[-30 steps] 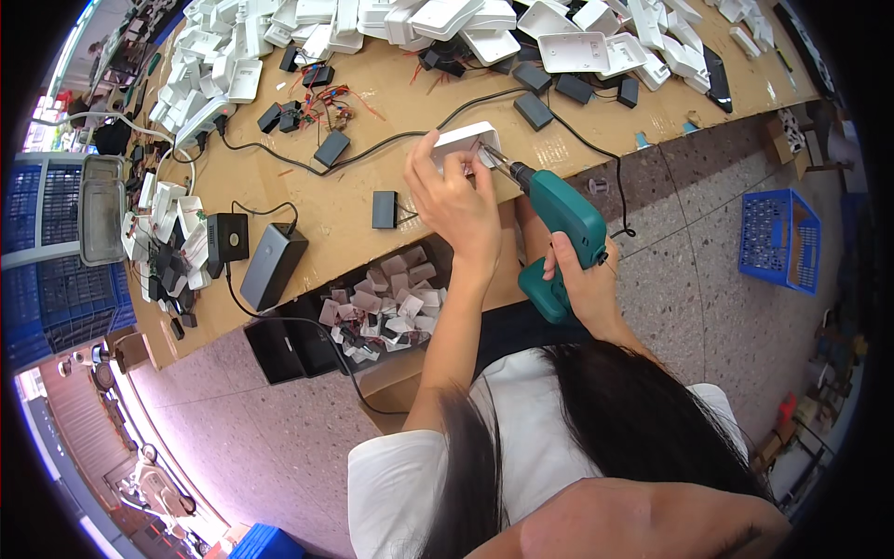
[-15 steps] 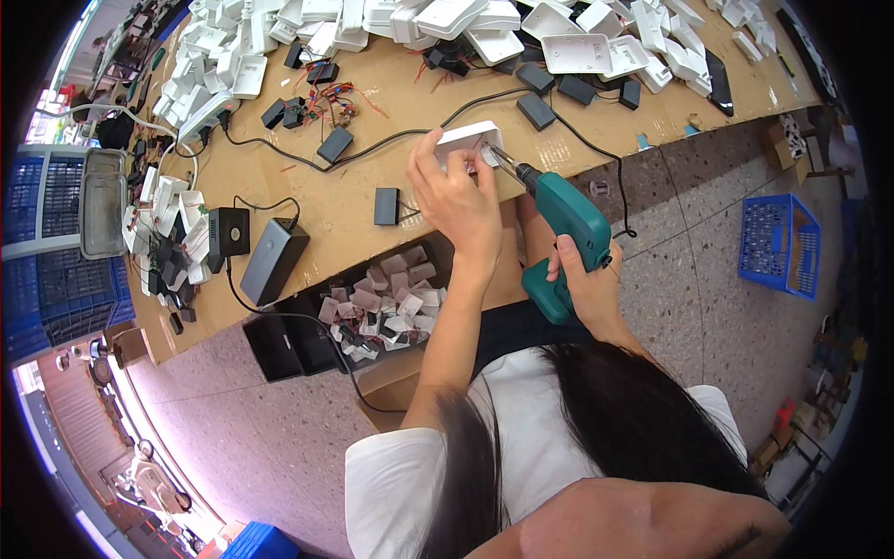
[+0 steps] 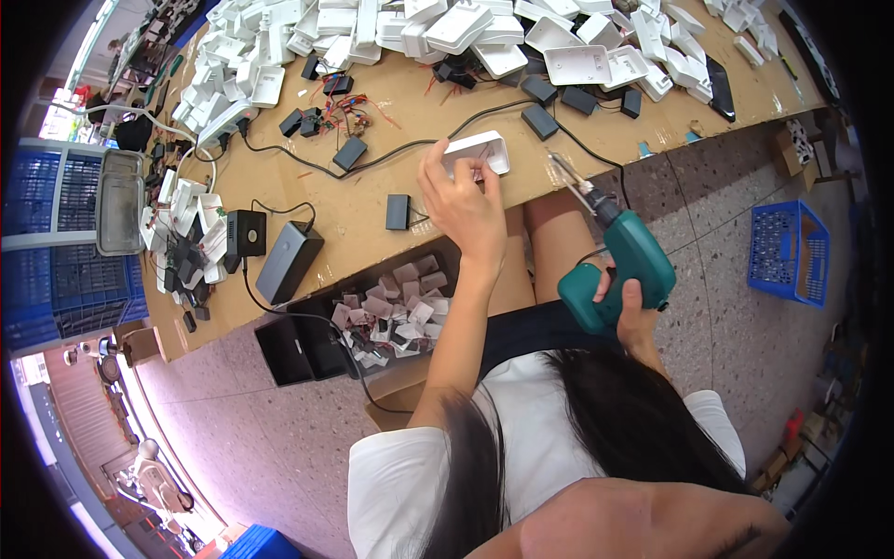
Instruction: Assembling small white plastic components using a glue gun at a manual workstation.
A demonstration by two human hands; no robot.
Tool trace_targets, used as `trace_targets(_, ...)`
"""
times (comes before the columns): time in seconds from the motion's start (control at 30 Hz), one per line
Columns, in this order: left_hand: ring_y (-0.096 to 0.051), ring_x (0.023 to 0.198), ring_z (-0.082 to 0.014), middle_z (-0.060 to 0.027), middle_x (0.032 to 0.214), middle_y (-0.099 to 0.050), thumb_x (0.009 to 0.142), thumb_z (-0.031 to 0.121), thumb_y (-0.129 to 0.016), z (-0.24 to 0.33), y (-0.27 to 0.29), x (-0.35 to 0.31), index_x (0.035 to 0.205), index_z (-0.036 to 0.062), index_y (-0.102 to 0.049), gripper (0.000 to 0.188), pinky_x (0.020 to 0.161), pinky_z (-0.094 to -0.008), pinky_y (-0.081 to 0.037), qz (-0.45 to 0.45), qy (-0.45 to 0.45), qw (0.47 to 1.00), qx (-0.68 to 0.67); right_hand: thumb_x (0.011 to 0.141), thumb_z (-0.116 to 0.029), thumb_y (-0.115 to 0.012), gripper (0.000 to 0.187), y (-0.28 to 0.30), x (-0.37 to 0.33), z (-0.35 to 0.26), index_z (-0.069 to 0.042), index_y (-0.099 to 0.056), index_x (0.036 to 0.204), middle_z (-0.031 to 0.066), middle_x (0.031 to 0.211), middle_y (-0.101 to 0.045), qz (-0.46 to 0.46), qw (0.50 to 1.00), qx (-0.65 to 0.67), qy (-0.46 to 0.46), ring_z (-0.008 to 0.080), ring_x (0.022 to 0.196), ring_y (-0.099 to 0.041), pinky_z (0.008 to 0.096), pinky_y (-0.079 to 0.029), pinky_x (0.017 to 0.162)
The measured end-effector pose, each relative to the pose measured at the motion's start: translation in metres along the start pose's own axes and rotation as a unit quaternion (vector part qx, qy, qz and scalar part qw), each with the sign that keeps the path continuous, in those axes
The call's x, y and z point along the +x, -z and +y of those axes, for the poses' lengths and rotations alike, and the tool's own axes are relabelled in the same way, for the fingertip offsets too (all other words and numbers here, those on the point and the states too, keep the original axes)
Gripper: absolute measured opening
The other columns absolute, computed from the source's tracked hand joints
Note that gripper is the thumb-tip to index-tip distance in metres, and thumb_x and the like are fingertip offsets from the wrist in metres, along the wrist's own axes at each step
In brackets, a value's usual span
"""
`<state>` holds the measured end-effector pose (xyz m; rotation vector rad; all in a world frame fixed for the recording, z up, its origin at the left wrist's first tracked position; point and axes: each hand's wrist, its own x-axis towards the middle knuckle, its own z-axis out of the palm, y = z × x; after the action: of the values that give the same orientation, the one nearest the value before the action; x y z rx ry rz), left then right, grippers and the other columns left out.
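My left hand [image 3: 466, 207] is at the table's front edge, closed on a white plastic casing [image 3: 495, 154]. Its thumb and fingertips reach inside the casing, pinching thin wires that are too small to make out clearly. My right hand [image 3: 637, 312] wraps round the handle of a green pistol-shaped soldering gun [image 3: 641, 256]. The metal tip [image 3: 568, 172] of the gun points up and left, apart from the casing, to its right. Just left of my left wrist lies a small black box [image 3: 398, 212] with a short lead.
White casings [image 3: 419, 28] are heaped along the far side. Black boxes and red wires [image 3: 345, 116] lie before them, beside a long black cable [image 3: 466, 121]. Two black adapters [image 3: 291, 261] stand at left. Below the edge, a bin holds small white parts [image 3: 400, 303]; a blue crate [image 3: 789, 252] sits right.
The soldering gun has moved right and down, and its tip has come out of the casing. My left hand still holds the casing. The whole view has shifted slightly.
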<state>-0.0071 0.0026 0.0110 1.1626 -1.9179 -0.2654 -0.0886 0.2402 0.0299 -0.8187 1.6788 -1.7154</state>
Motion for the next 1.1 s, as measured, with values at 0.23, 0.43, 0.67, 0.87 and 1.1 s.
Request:
trace_targets(0.23, -0.050, 0.132, -0.0392, -0.0177, 0.141, -0.052, 0.077, 0.012, -0.085, -0.004, 0.022, 0.002, 0.112, 0.0065, -0.067, 0.039, 0.104, -0.0501, -0.045, -0.026, -0.028, 0.998, -0.046, 0.105, -0.033, -0.059, 0.038, 0.020, -0.005, 0.003, 0.003, -0.060, 0.118, 0.0078, 0.081, -0.063, 0.098, 0.994, 0.042, 0.015, 0.0151, 0.070, -0.060, 0.0304, -0.052, 0.066)
trace_targets(0.43, -0.058, 0.120, -0.0413, -0.0230, 0.132, -0.056, 0.076, 0.017, -0.086, -0.031, 0.040, 0.027, 0.142, 0.0121, -0.055, 0.073, 0.095, -0.0474, -0.052, -0.227, 0.018, 0.973, -0.048, 0.107, -0.034, -0.057, 0.040, 0.030, -0.002, 0.005, 0.004, -0.059, 0.121, 0.0077, 0.082, -0.061, 0.104, 0.994, 0.022, 0.019, 0.0154, 0.070, -0.059, 0.0309, -0.051, 0.066)
trace_targets(0.67, -0.067, 0.090, -0.0193, -0.0092, 0.108, -0.066, 0.083, 0.014, -0.082, -0.072, 0.105, 0.076, 0.137, 0.0075, -0.054, 0.061, 0.075, -0.0307, -0.056, -0.311, 0.148, 0.886, -0.310, 0.108, -0.043, -0.050, 0.049, 0.025, 0.005, 0.007, 0.002, -0.056, 0.126, 0.0079, 0.091, -0.060, 0.123, 0.989, 0.021, 0.075, 0.0141, 0.072, -0.058, 0.0288, -0.049, 0.067)
trace_targets(0.87, -0.061, 0.103, -0.0141, -0.0114, 0.122, -0.061, 0.097, 0.013, -0.070, -0.178, 0.269, 0.138, 0.140, 0.0053, -0.049, 0.049, 0.072, -0.0243, -0.052, -0.158, 0.270, 0.767, -0.561, 0.107, -0.043, -0.053, 0.048, 0.028, 0.013, 0.004, 0.002, -0.058, 0.124, 0.0074, 0.088, -0.060, 0.092, 0.995, 0.031, 0.034, 0.0140, 0.073, -0.058, 0.0298, -0.050, 0.069)
trace_targets(1.1, -0.069, 0.089, -0.0254, -0.0173, 0.101, -0.068, 0.100, 0.021, -0.071, -0.365, 0.394, 0.257, 0.111, -0.0055, -0.062, 0.030, 0.077, -0.0343, -0.060, 0.120, 0.392, 0.837, -0.364, 0.107, -0.039, -0.055, 0.044, 0.027, 0.017, 0.006, 0.002, -0.058, 0.123, 0.0068, 0.083, -0.060, 0.114, 0.993, 0.039, 0.019, 0.0141, 0.072, -0.058, 0.0292, -0.049, 0.069)
